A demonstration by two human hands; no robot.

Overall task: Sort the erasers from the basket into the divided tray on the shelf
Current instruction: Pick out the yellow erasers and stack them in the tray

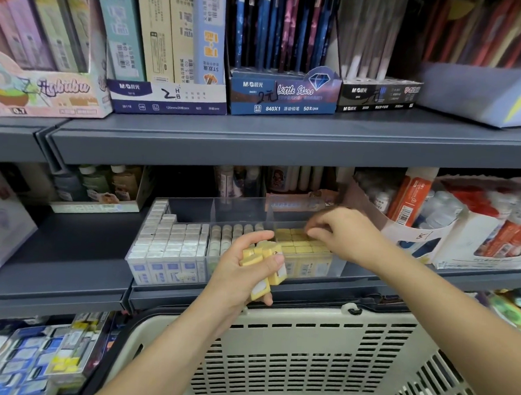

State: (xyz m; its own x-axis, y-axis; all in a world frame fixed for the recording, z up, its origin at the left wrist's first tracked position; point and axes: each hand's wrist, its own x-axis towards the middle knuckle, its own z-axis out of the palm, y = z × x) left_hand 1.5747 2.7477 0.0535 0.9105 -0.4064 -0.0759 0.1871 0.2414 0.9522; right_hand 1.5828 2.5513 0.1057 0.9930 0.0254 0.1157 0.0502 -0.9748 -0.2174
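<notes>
Both hands work at the front of a clear divided tray (171, 271) on the grey shelf (68, 265). Left hand (243, 266) is raised in front of the tray's middle, palm turned inward, fingers and thumb curled around a loose stack of yellow erasers (263, 265), some with white labels; the forearm rises from the lower left across the basket's rim. Right hand (341, 234) reaches in from the lower right with the wrist bent down, fingertips pinched together over the yellow erasers already packed in the tray's right compartment (299, 244); it seems to hold or press one eraser there, though the fingers hide the contact. Left of the left hand, the tray's largest compartment holds rows of white-and-blue erasers (172, 241), and a narrow middle compartment just behind that hand holds pale rounded erasers (227, 235). Below both forearms sits the beige slotted basket (320, 360), its visible inside showing no erasers.
</notes>
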